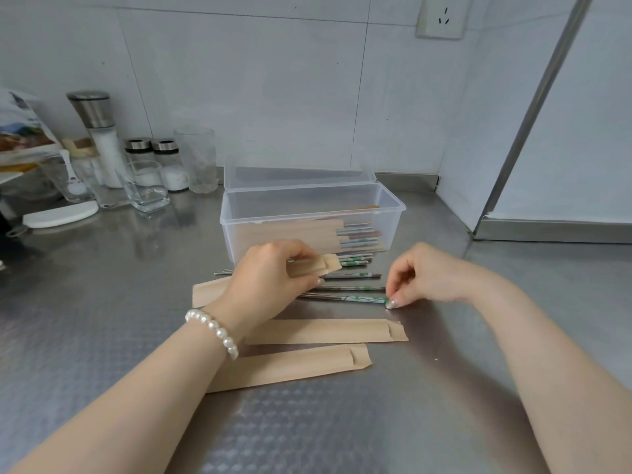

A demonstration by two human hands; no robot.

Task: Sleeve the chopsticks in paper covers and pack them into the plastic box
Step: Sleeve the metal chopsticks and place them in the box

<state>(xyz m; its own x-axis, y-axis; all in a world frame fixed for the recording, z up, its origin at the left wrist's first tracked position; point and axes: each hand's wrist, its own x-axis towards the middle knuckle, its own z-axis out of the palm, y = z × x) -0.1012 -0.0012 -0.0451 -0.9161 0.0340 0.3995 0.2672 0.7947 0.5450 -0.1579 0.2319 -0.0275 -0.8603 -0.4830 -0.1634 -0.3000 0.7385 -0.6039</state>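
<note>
The paper covers (pixel 326 331) are seen in plain kraft brown, as is the one gripped by the left hand (pixel 270 278). The chopsticks (pixel 345 298) are shown in silver metal, with white ends marked by a green wavy pattern. The plastic box (pixel 309 213) is rendered clear and colourless. A white pearl bracelet (pixel 213 331) is worn. The counter (pixel 102 302) is finished in grey steel with a embossed diamond pattern.
</note>
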